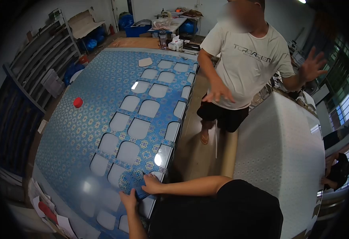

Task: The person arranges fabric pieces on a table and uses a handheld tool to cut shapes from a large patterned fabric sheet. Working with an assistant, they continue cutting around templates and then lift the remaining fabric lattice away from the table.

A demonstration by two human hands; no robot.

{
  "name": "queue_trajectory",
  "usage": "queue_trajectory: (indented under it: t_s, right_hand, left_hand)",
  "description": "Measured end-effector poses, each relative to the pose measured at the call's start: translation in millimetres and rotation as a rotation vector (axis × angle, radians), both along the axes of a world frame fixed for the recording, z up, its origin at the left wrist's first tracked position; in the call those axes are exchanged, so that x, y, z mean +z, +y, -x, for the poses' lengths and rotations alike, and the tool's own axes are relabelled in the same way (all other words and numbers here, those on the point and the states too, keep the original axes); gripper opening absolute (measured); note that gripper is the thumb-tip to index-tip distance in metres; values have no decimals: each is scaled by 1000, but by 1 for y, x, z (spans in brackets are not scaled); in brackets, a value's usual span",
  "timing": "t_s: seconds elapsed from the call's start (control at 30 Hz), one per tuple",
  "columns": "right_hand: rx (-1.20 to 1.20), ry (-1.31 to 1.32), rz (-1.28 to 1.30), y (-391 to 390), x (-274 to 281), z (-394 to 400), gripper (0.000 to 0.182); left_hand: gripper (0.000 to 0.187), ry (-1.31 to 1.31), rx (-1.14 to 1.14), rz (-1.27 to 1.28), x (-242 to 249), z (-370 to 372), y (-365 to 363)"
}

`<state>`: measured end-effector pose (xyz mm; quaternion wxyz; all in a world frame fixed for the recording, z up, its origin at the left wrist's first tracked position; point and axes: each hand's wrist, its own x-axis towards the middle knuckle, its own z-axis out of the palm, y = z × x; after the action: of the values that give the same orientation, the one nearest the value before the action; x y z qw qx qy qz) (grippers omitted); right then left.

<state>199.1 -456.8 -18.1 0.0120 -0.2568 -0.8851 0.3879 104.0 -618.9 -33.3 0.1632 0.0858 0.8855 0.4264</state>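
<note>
A blue patterned sheet (91,93) with rows of rounded cut-outs covers the large table. At its near right edge, both of my hands are on a small blue patterned piece (131,180) that looks like a cut-out of the same sheet; more blue layers show under it. My left hand (129,200) grips the near side, thumb and fingertips at its edge. From the right, my right hand (152,184) has its fingers closed on the opposite edge. Whether the piece is single or stacked is hard to tell.
A red round object (77,102) and a pale cut piece (145,62) lie on the sheet. Across the aisle stands a person (246,59) with both hands raised. A second table with white patterned material (262,143) is at right, shelving (43,59) at left.
</note>
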Motion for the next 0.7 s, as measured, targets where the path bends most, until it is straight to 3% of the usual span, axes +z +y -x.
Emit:
queue_trajectory:
  t_s: [0.03, 0.1, 0.13, 0.2, 0.33, 0.4, 0.5, 0.57, 0.6, 0.63, 0.67, 0.7]
  right_hand:
    - [10, -5, 4, -2, -5, 0, 58]
    - [-24, 167, 316, -3, -7, -1, 62]
    - [-19, 162, 318, -1, -4, -1, 62]
    - [19, 203, 519, 1, 3, 2, 63]
    - [38, 358, 633, -6, 27, 8, 63]
    - [147, 562, 910, -7, 44, 12, 55]
    - [363, 654, 752, -1, 43, 20, 49]
    - [412, 554, 618, 4, 12, 26, 45]
    - [382, 444, 703, 2, -7, 30, 43]
    - [320, 462, 708, 0, 2, 26, 42]
    - [289, 444, 818, -3, 1, 27, 42]
    - [263, 454, 847, -6, -2, 27, 45]
  left_hand:
    - [65, -5, 10, 4, 3, -3, -2]
    - [71, -222, 22, -358, 12, -9, -4]
    - [71, -224, 29, -356, 16, -14, -5]
    - [67, -96, 43, -452, 23, -20, -7]
    - [66, -55, 76, -546, 38, -19, -20]
    - [57, 60, 53, -535, 49, -18, -28]
    - [49, 4, -108, -640, 70, -16, -29]
    - [48, 80, -76, -567, 46, -13, -37]
    - [53, 34, 69, -546, 49, -22, -34]
    - [69, 81, 64, -404, 31, -20, -40]
    - [71, 128, 140, -396, 23, -25, -36]
    - [68, 49, 131, -471, 45, -29, -24]
